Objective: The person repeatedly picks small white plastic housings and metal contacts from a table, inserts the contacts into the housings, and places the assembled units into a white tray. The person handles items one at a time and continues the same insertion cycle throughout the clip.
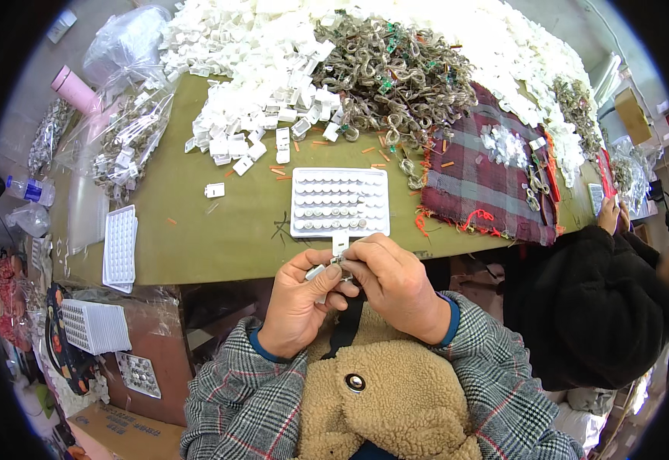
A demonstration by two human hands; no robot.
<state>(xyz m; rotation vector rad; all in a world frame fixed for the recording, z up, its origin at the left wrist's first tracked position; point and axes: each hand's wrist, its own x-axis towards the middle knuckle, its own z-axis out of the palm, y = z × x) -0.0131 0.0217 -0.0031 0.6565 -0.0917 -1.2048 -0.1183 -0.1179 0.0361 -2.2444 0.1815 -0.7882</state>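
Note:
At the table's near edge, my left hand (292, 307) is closed on a white plastic piece (315, 273), held between thumb and fingers. My right hand (396, 284) meets it, its thumb and fingertips pinched together over something small that they mostly hide. Between the fingertips of both hands a white rectangular plastic housing (340, 242) with a small opening sticks up. Just beyond the hands lies a white tray (298, 201) with rows of small round parts; the nearer rows look metallic, the farther ones white.
Behind the tray rise a heap of white plastic housings (235, 115) and a tangle of coiled brown cords (396, 77). A plaid cloth (465, 176) lies to the right, bearing small clear pieces. Spare trays (120, 249) sit at left. A person in black (587, 307) works at right.

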